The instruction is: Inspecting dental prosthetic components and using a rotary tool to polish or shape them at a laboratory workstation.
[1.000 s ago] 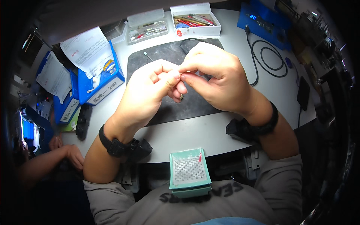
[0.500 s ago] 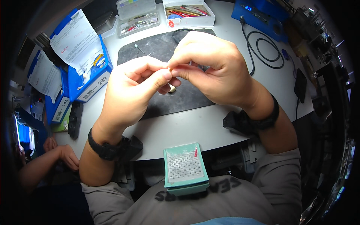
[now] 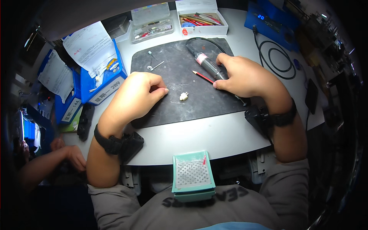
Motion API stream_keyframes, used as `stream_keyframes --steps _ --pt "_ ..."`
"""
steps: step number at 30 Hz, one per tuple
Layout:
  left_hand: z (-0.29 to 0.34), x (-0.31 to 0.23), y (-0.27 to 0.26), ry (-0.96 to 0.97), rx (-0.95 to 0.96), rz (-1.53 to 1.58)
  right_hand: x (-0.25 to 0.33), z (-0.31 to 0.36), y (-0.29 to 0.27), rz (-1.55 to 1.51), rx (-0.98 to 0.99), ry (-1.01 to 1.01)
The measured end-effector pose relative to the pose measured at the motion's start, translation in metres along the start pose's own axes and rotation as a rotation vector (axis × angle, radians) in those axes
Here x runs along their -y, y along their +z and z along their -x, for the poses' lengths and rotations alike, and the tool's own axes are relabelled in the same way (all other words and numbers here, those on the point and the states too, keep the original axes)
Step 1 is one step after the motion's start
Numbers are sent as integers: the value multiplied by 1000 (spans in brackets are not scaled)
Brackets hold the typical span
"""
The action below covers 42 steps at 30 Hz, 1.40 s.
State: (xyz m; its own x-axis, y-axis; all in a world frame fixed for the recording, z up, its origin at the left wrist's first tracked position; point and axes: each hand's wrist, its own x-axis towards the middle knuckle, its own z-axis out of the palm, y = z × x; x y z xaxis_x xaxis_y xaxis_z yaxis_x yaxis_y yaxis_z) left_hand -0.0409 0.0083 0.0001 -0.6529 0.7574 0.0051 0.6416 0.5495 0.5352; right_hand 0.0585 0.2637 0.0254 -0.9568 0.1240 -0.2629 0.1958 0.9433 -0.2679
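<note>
On the dark rubber mat (image 3: 191,103) that covers the middle of the pale grey worktop (image 3: 214,138), both hands rest. The left hand (image 3: 134,96) lies loosely curled, knuckles up, its fingers (image 3: 159,91) drawn together with nothing visible between them. Just beside its fingertips, apart from them, a small white tooth-shaped piece (image 3: 184,96) lies on the mat. The right hand (image 3: 245,78) is wrapped around the rear of a dark cylindrical rotary handpiece with a pink band (image 3: 207,64), its fingers clamped on the barrel; the tool lies slanted across the mat, and a black cable runs from its far end. A red pencil (image 3: 203,76) lies beside the tool, its near end close to the right thumb. Two small metal burs (image 3: 153,61) sit near the mat's far left corner. At the near edge of the worktop, close to the person's chest, stands a teal perforated bur block (image 3: 193,176). Blue plastic bins with papers (image 3: 96,73) stand to the left.
</note>
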Motion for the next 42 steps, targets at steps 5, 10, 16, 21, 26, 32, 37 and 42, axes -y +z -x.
stream_keyframes --steps 5,10,16,21,26,32,37,42 --pt "-5 4 0 -36 35 83 -9 -11 10 -71 -41 -57" --pt "-8 9 1 -110 57 120 -15 -11 -2 -517 4 -32" --pt "-5 -6 -9 -109 -65 178 5 2 -7 -1251 -239 -255" --pt "4 -26 13 127 163 1079 35 5 14 -1514 2 -470" --pt "20 -48 9 63 532 1244 28 13 9 -1550 198 -826" --pt "33 -72 27 419 -100 561 36 17 18 -1511 66 -781" --pt "30 -59 21 169 -277 -49 65 26 33 -1697 -257 -380" --pt "28 -59 19 203 -385 -216 61 24 33 -1737 -248 -306"
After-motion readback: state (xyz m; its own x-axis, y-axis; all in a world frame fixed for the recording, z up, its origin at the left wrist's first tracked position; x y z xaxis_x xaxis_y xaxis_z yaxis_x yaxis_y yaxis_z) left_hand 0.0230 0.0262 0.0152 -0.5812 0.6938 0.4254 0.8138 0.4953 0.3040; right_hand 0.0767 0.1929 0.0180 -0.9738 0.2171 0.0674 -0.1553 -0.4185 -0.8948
